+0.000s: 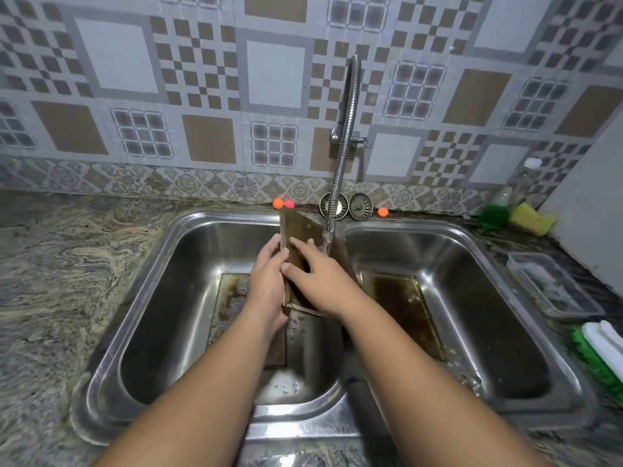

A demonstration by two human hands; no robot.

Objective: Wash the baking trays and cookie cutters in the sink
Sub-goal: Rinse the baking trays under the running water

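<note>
I have one tray point(300, 230) stood on edge over the divider of the sink point(303, 429), its far corner up by the rim and its face turned to the right. My left hand point(266, 281) grips its left edge, thumb on the front, and my right hand point(320, 281) lies flat and open on the face, fingers straight, rubbing it. Water point(327, 246) runs from the tap point(347, 129) just right of my fingers and onto the tray, so I judge this to be a rinse or a bare-hand scrub of the first tray, with most of the job left. The left basin holds a second tray point(229, 298) lying flat, with suds and dark stains on it. The right basin holds a third tray point(404, 305), also flat, still brown and greasy. Both look unwashed. I see no cookie cutters anywhere, so that part I cannot judge. On the far rim two strainers point(333, 205) lean against the wall, with small orange and pink balls point(278, 203) beside them. On the counter far right sit a green scrubber point(494, 215) and a yellow sponge point(531, 219), neither in use. Nearer on the right is a clear tub point(553, 288); I cannot tell what is in it. Nearest on the right lies a green and white brush point(603, 352).
</note>
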